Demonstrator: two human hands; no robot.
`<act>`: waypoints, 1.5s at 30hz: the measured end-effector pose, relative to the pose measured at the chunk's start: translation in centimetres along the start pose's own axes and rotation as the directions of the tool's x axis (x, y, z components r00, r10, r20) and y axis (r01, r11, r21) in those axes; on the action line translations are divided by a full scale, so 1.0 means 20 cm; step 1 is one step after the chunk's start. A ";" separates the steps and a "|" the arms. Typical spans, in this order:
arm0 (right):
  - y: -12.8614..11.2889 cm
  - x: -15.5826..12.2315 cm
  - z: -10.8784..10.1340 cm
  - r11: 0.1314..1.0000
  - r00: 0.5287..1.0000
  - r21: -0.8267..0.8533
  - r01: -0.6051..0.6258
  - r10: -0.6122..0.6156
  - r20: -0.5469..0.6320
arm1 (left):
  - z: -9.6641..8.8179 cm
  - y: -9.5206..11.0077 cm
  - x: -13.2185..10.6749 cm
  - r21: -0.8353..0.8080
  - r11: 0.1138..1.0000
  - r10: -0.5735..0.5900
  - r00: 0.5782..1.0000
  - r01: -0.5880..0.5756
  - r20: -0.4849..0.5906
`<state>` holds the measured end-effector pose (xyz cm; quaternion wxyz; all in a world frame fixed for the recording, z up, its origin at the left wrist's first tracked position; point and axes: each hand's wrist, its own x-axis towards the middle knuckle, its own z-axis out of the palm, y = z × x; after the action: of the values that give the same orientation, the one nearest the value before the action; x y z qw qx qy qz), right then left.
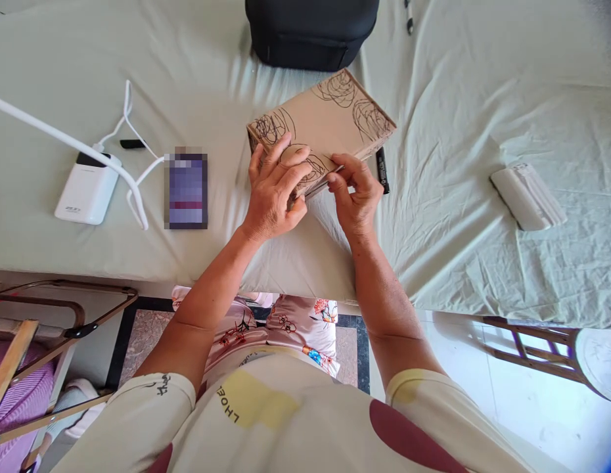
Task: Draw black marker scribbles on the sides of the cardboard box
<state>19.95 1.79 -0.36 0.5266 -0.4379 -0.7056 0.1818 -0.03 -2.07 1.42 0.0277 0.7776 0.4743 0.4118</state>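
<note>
A tan cardboard box [330,115] with dark scribbled circles lies on the pale green sheet [458,131]. My left hand [274,190] rests on the box's near corner, fingers curled over its top and front edge. My right hand [353,192] pinches the box's lower front edge or flap between thumb and fingers. A black marker [382,171] lies just right of the box, partly under its edge.
A white power bank [87,189] with white cables [133,177] and a phone [186,190] lie at the left. A black bag [310,29] stands behind the box. A white folded item [526,196] lies at the right. Wooden chair frames stand at the floor edges.
</note>
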 end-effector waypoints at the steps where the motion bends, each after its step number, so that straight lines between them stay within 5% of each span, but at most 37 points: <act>1: 0.02 0.01 -0.01 1.000 1.000 -0.008 -0.008 0.008 -0.016 | 0.00 -0.01 0.00 -0.013 1.000 -0.002 1.000 0.002 0.002; 10: 0.16 0.06 -0.12 0.991 0.981 -0.111 -0.073 0.051 -0.188 | -0.01 -0.20 0.00 -0.138 0.990 -0.044 0.990 0.026 -0.131; 17: 0.21 0.08 -0.15 0.973 0.940 -0.168 -0.156 0.094 -0.329 | -0.03 -0.20 -0.02 -0.123 0.964 -0.255 0.948 0.235 -0.190; 21: 0.22 0.07 -0.11 0.980 0.958 -0.080 -0.184 0.160 -0.239 | -0.02 -0.21 -0.03 -0.150 0.909 -0.412 0.893 0.389 -0.182; 26: 0.17 0.05 -0.09 0.976 0.972 -0.081 -0.202 0.189 -0.142 | 0.10 -0.39 -0.06 -0.219 0.869 -0.491 0.831 0.444 -0.262; 30: 0.17 0.05 -0.09 0.980 0.977 -0.039 -0.196 0.192 -0.095 | 0.14 -0.47 -0.08 -0.197 0.867 -0.491 0.854 0.458 -0.174; 34: 0.24 0.05 -0.08 0.984 0.982 -0.022 -0.174 0.172 -0.077 | 0.12 -0.44 -0.09 -0.199 0.867 -0.486 0.862 0.456 -0.142; 45: 0.36 0.02 -0.06 0.945 0.976 -0.268 -0.186 0.209 0.060 | 0.10 -0.42 -0.08 -0.223 0.865 -0.486 0.861 0.449 -0.151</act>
<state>24.19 5.87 -4.86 0.4121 -0.5637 -0.6982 0.1581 -4.96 2.03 -4.47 0.1490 0.5869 0.6104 0.5106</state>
